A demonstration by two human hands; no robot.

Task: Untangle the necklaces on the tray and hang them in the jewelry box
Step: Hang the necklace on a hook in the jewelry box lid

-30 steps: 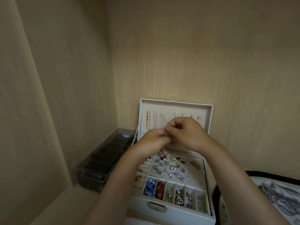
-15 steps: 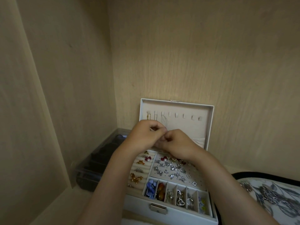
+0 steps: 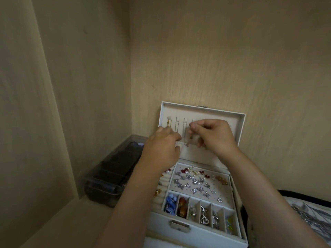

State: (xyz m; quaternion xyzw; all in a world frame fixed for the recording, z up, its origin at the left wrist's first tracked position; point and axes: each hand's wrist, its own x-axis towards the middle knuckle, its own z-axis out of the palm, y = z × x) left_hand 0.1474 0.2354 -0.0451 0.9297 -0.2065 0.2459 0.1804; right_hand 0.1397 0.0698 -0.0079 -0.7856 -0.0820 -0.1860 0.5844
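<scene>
Pale wood shelf (image 3: 62, 221), walls (image 3: 215, 59); jewelry box (image 3: 161, 230); left hand (image 3: 160, 151), right hand (image 3: 216, 136) curled at lid (image 3: 239, 122), grip unclear

One wide-angle head view looks forward and down from close above the forearms. The fingers (image 3: 198, 126) sit mid-frame. The open jewelry box (image 3: 206, 237) lies just below and behind them, the wall (image 3: 232, 59) rises above them, and the tray (image 3: 293, 194) is cut off far to their right.
</scene>
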